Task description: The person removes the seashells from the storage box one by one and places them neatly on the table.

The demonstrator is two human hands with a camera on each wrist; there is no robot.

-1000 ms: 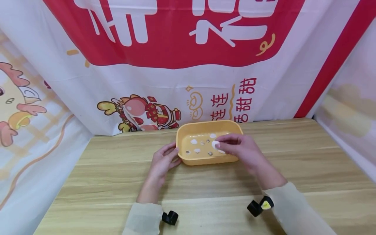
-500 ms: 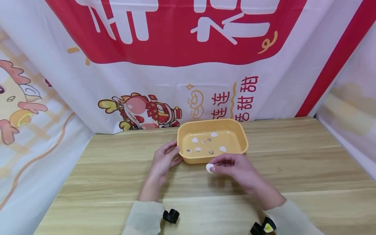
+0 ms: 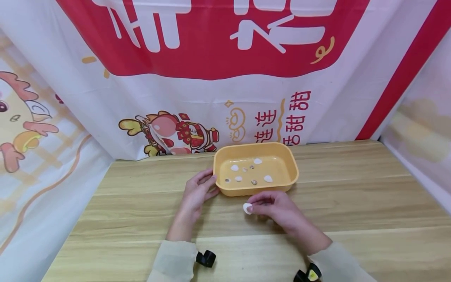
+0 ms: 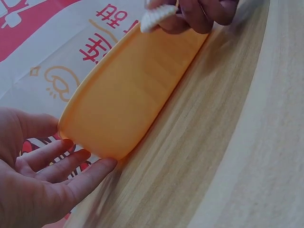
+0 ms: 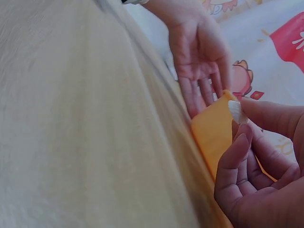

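Observation:
A white ribbed seashell is pinched between the thumb and fingers of my right hand, in front of the yellow plastic basin. The right wrist view shows the shell at my fingertips. My left hand rests against the basin's left end, its fingers fairly straight along the outer wall and the thumb at the rim, as the left wrist view shows. Inside the basin lie several small things: white shells and smaller brownish ones.
The basin stands on a wood-grain table, near its back edge. Behind it hangs a white and red printed cloth, with more printed cloth at both sides. Black wrist cameras sit at both sleeves.
My right hand has lifted the white seashell out of the basin and brought it over the front wall, toward me and a little left. My left hand has stayed at the basin's end.

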